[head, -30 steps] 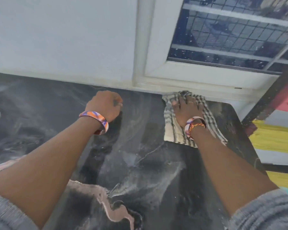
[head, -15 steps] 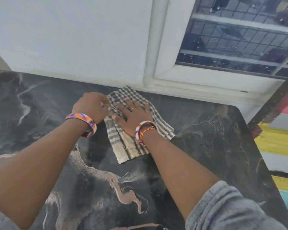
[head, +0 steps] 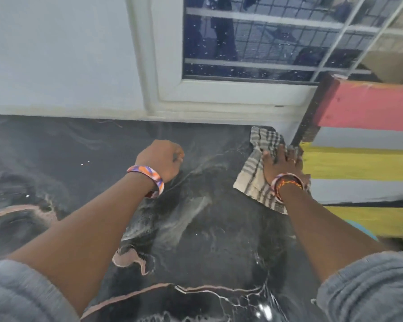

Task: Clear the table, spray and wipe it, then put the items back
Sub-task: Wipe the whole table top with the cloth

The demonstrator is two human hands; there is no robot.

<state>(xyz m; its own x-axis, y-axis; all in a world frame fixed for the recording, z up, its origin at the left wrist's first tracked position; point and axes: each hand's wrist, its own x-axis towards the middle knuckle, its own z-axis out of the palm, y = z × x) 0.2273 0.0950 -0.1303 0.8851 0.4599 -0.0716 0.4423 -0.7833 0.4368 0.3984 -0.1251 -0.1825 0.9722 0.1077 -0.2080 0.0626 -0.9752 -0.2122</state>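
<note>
Black stone with pale and pink swirls makes up the top of the desk point(head: 207, 240), and it fills most of the view. Its far edge meets a white wall point(head: 56, 54). A window point(head: 254, 38) with a white frame and a wire grid sits in that wall, up and to the right. Just past the right edge of the desk stands a board with red, grey and yellow stripes point(head: 363, 135).

A checked cloth point(head: 254, 177), grey and cream, lies on the far right corner of the desk. It is bunched up a little at its far end, close to the striped board. The right hand point(head: 280, 162) lies flat on top of the cloth. Its fingers point(head: 291, 154) are spread out and press down on the cloth; they are not curled around it. One of them wears a ring. Bangles point(head: 286, 184) in white, red and orange sit on the right wrist.

The left hand point(head: 159, 159) rests on the bare desk, well apart from the cloth. Its fingers are curled in like a fist. You cannot tell if anything is inside. A bangle with orange and purple stripes point(head: 147, 177) is on the left wrist.

Both arms reach out from grey sleeves point(head: 368, 291), pushed up near the elbows.
</note>
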